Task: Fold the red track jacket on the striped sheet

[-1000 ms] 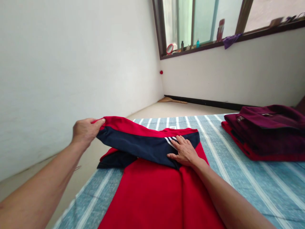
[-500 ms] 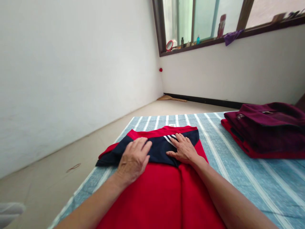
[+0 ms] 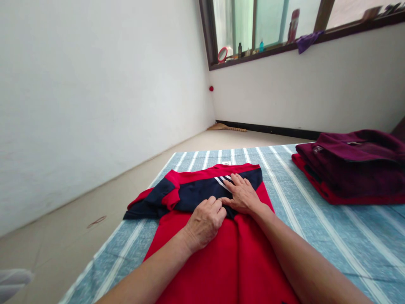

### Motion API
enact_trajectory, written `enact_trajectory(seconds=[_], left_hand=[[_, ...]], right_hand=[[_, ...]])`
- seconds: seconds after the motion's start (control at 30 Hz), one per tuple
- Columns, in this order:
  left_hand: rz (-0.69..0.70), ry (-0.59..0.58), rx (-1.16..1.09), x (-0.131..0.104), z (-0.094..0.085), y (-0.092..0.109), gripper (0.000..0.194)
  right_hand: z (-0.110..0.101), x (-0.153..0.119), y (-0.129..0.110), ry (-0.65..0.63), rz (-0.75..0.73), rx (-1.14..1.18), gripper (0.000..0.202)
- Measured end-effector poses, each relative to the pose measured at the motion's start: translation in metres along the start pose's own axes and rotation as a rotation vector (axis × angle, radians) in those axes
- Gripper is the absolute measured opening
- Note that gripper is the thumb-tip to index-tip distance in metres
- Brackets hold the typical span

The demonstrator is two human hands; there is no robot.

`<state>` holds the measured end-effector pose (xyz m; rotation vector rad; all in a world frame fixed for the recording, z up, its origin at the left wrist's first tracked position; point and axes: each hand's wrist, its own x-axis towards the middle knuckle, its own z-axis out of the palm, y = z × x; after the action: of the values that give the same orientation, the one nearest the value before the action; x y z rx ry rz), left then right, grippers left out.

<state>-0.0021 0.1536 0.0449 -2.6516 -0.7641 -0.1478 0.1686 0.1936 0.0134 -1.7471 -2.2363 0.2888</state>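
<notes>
A red sports top (image 3: 202,261) with a navy, white-striped sleeve (image 3: 193,192) lies in front of me, the sleeve folded across its upper part. My left hand (image 3: 207,219) is closed, its fingers gripping cloth at the lower edge of the navy part. Spread over the white stripes, my right hand (image 3: 242,195) rests open, pressing the sleeve down. The thumb of that hand is close to my left fingers. Further left, part of the navy and red cloth sticks out in a loose fold.
Under the top is a blue, white-striped sheet (image 3: 316,236). Folded maroon clothes (image 3: 360,169) are stacked on red ones at the right. A white wall (image 3: 95,84) rises on the left. Bottles and a round mirror (image 3: 222,55) stand on the windowsill.
My left hand has moved right, from lying loosely on the sleeve to gripping it near my right hand. A red fold now shows on the sleeve. My right hand stays over the stripes.
</notes>
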Motion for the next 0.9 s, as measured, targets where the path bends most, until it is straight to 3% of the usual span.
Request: enact_trajectory(seconds=[0.57,0.77,0.9], left_hand=[[0.095,-0.125,-0.023,-0.006,-0.008,-0.009,0.025],[0.028,-0.138,-0.117,-0.005,-0.008,-0.011,0.029],[-0.008,-0.078,-0.258,-0.002,-0.007,-0.007,0.029]], right_hand=[[-0.006,-0.001,-0.002,-0.013,0.007,0.018,0.075],[-0.004,-0.001,-0.001,0.006,-0.004,0.022,0.075],[-0.003,-0.001,-0.001,0.004,0.007,0.013,0.071]])
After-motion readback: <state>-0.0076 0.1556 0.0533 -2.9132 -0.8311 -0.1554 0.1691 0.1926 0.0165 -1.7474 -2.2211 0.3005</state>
